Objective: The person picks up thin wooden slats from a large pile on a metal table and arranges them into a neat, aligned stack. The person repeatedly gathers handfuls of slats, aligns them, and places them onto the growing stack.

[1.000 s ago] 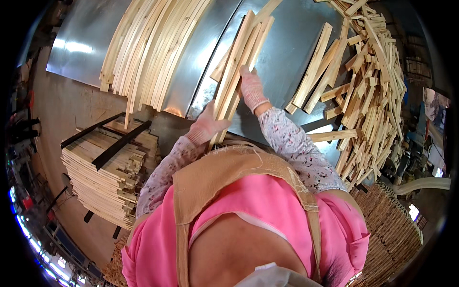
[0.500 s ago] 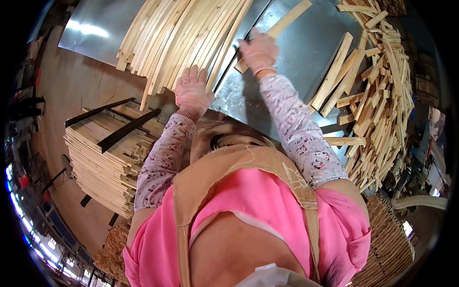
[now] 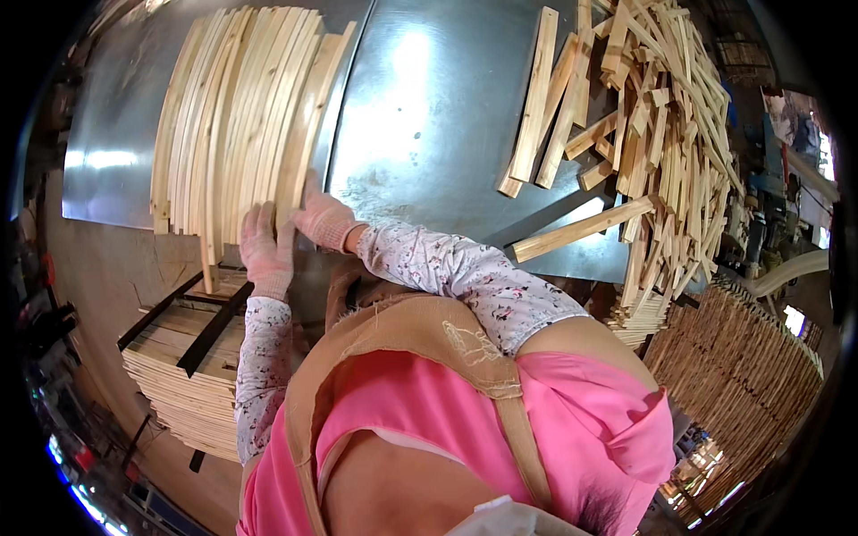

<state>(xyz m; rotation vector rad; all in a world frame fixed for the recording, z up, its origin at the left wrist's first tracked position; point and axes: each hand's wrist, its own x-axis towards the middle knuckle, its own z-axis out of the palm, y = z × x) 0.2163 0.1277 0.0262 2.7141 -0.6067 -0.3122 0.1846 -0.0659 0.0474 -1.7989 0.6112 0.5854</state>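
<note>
A row of long pale wooden strips (image 3: pixel 237 116) lies side by side on the metal tabletop at the left, a few ends jutting toward me. My left hand (image 3: pixel 266 250), in a thin pale glove, rests with outstretched fingers against their near ends. Right beside it, my gloved right hand (image 3: pixel 323 219) is at the near end of the rightmost wooden strip (image 3: pixel 323 107). Its thumb and a finger lie around that end, which is partly hidden by the hand.
Loose shorter wooden pieces (image 3: pixel 666 152) make a heap on the right; several lie apart beside it, one piece (image 3: pixel 585 228) angled toward me. Below left stands a stack of boards (image 3: pixel 183 384) with dark bars (image 3: pixel 214 330) on top. More stacked wood (image 3: pixel 737 366) stands lower right.
My right hand has come left, from a strip on the right metal surface to the row's end beside my left hand. That strip no longer lies there. The view has shifted right.
</note>
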